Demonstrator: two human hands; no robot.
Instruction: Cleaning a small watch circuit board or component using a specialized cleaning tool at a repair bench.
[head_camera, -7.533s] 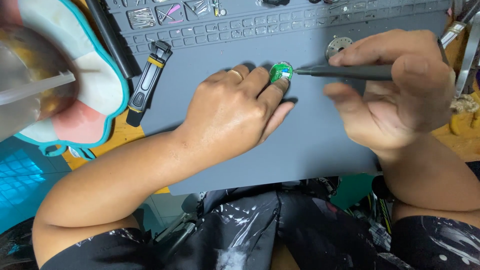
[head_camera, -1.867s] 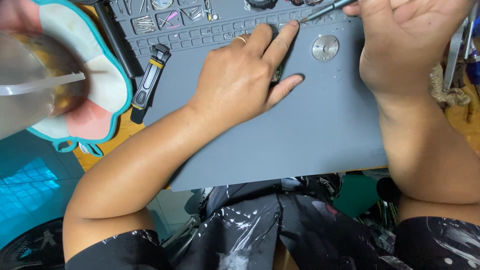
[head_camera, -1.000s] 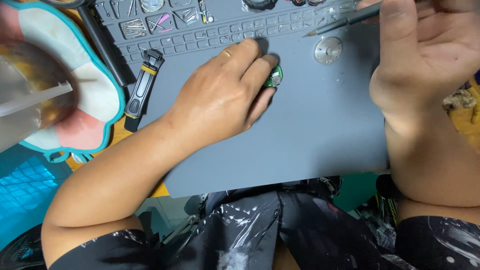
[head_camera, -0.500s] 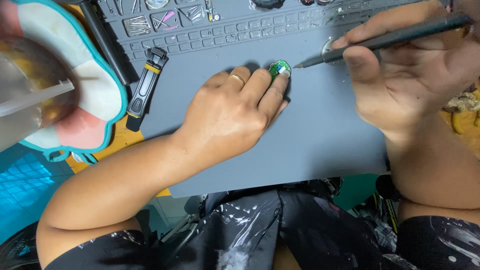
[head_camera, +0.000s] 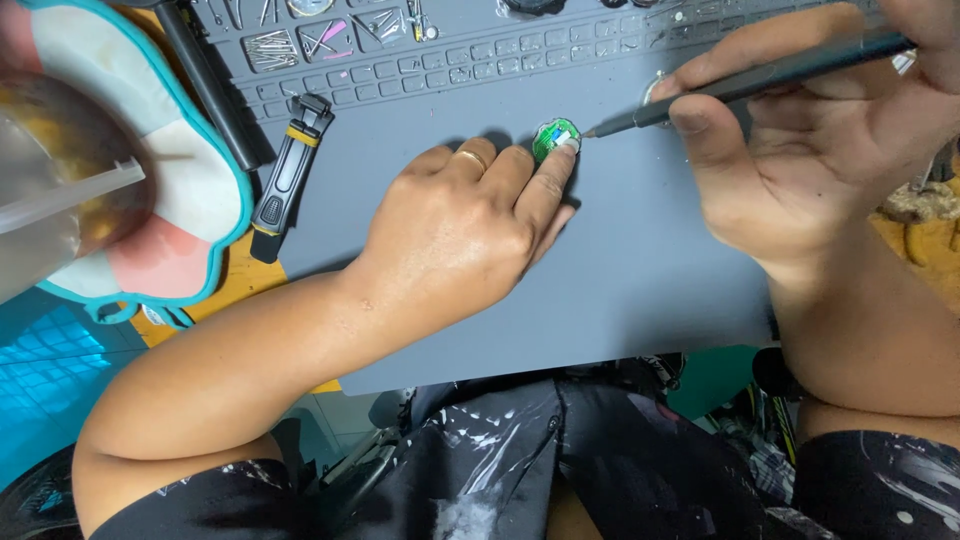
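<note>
A small round green circuit board lies on the grey work mat. My left hand, with a ring on one finger, rests on the mat and pins the board's near edge with its fingertips. My right hand grips a slim dark pen-shaped tool. Its pointed tip sits just right of the board, nearly touching it. A round silver metal part lies half hidden behind my right fingers.
The mat's far edge has moulded compartments holding small screws and parts. A black and yellow handled tool lies left of the mat. A blurred clear cup sits over a teal-edged coaster at the left.
My right hand went up to the compartments, then came back down with the tool, whose tip now points at the board. My left hand stayed on the board, shifting slightly.
</note>
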